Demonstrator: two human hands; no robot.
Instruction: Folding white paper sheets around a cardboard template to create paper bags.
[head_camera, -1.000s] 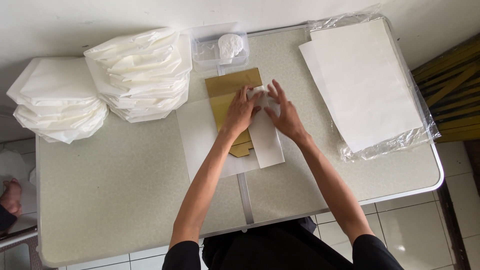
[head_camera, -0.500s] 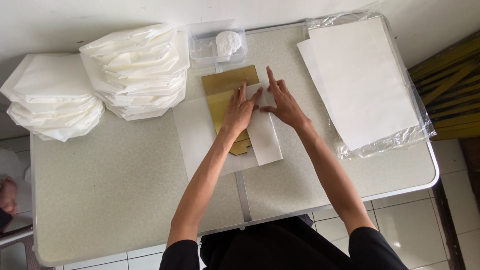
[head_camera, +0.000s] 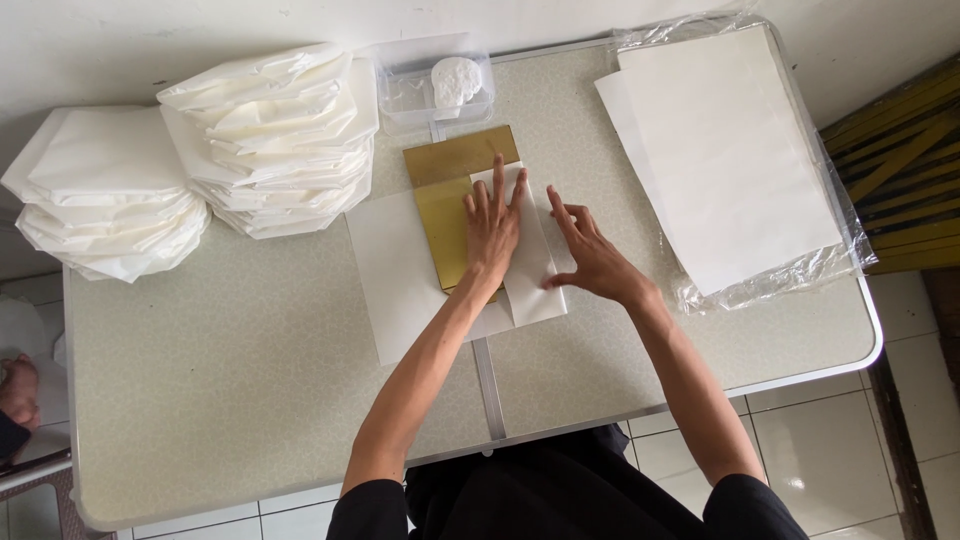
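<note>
A gold rectangular board (head_camera: 452, 180) lies on a white paper sheet (head_camera: 400, 275) at the table's middle. The sheet's right side is folded over the board as a white flap (head_camera: 535, 275). My left hand (head_camera: 492, 228) lies flat, fingers spread, pressing on the flap and the board. My right hand (head_camera: 590, 260) rests beside it on the flap's right edge, fingers apart and pointing left. Neither hand grips anything.
Two piles of folded white paper packets (head_camera: 275, 130) (head_camera: 100, 200) sit at the back left. A clear plastic box (head_camera: 435, 85) stands behind the board. A stack of white sheets in plastic wrap (head_camera: 730, 150) lies at the right. Another person's hand (head_camera: 18, 390) shows at the left edge.
My right hand has slid off the top of the board to the right side of the flap. My left hand has flattened and spread over the fold.
</note>
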